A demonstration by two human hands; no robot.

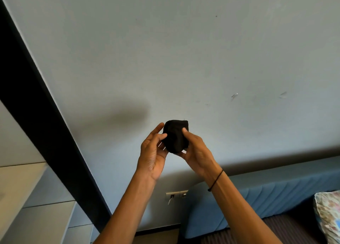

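Holding a small black cloth bundle (175, 136) up against the pale wall (202, 50), I have it well above the left end of the blue headboard (257, 194). My left hand (153, 151) takes the bundle's left side, thumb laid against the cloth and lower fingers curled beside it, so that grip is closed on the bundle. My right hand (196, 150) grips the other side, thumb pressed on the front and fingers curled underneath. A black cord bracelet (217, 179) circles my right wrist. A wall socket (176, 195) sits just left of the headboard, and a flowered pillow (329, 212) lies in front of the headboard's right part.
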